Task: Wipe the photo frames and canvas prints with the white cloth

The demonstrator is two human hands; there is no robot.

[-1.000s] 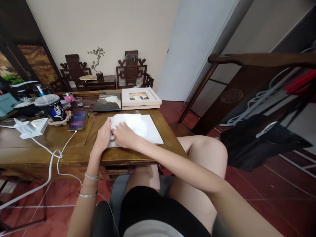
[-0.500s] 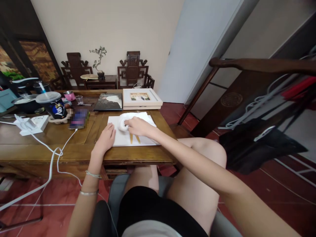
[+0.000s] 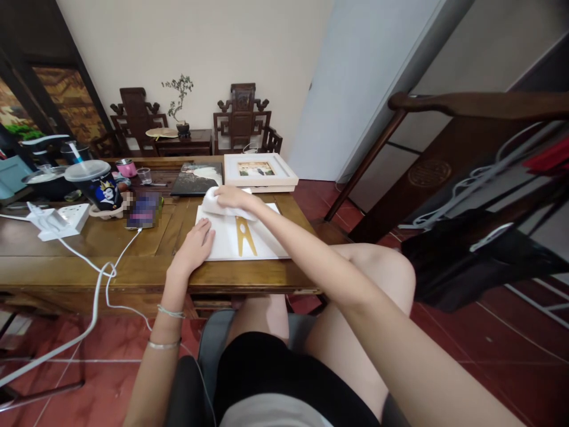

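Head view: white cloth (image 3: 217, 204) bunched under right hand (image 3: 233, 196) grip.

Single head-worn view looks forward and down, close over the wooden table (image 3: 133, 261).

Blurred phone (image 3: 143, 210) screen; white panel's (image 3: 222, 240) far edge under cloth (image 3: 216, 204).

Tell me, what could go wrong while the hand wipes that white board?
The right hand pushes the white cloth toward the far edge of the white board, close to the dark picture and white frame; it might nudge them. If the left hand lifts, the board might slide.
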